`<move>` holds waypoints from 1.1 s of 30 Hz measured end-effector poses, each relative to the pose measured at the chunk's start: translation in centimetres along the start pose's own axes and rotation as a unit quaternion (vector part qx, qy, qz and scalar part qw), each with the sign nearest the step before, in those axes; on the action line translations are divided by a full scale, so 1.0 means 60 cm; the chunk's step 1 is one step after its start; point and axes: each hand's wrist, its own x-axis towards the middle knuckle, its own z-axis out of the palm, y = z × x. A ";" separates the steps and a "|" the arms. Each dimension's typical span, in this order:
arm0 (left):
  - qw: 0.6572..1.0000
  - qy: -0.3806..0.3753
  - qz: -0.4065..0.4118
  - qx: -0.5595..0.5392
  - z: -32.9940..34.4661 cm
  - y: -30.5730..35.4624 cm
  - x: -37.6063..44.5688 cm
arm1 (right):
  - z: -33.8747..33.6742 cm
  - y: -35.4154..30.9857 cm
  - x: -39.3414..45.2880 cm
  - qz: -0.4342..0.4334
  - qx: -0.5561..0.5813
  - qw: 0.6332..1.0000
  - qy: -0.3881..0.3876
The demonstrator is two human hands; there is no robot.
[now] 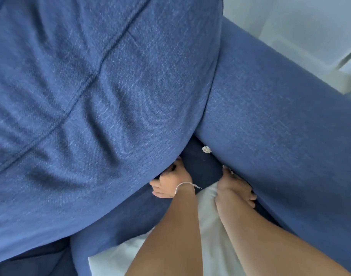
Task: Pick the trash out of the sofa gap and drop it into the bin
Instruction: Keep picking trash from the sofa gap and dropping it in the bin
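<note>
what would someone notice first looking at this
The big blue sofa cushion fills most of the view, its edge gripped by the left hand. In the dark gap beside the armrest lies a small crumpled white scrap, just beyond the right hand.

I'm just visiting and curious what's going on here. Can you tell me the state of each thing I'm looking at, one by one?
Seat cushion: lifted and pushed aside, gap open.
Crumpled paper scrap: lying loose in the gap against the armrest, not yet picked up.
Left hand: tucked under the cushion's edge, holding it back.
Right hand: down in the gap beside the armrest, short of the scrap, holding nothing visible.
Bin: not in view.
</note>
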 end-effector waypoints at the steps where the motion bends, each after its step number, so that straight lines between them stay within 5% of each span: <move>1: 1.000 -0.024 0.015 -0.007 -0.012 -0.004 -0.002 | -0.005 0.003 0.000 -0.011 -0.007 1.000 -0.013; 6: 0.973 -0.181 0.119 -0.076 -0.088 -0.043 -0.034 | -0.051 0.038 -0.018 -0.108 0.048 0.988 -0.095; 13: 0.954 -0.257 0.125 -0.095 -0.209 -0.062 -0.123 | -0.207 0.102 -0.085 -0.275 0.136 0.929 -0.205; 18: 0.915 -0.350 0.181 -0.091 -0.269 -0.055 -0.256 | -0.354 0.134 -0.093 -0.303 0.200 0.905 -0.222; 28: 0.833 -0.437 0.319 -0.116 -0.279 -0.061 -0.557 | -0.683 0.190 0.027 -0.339 0.268 0.899 -0.068; 33: 0.770 -0.511 0.370 -0.092 -0.258 -0.092 -0.711 | -0.815 0.251 0.159 -0.267 0.270 0.924 0.051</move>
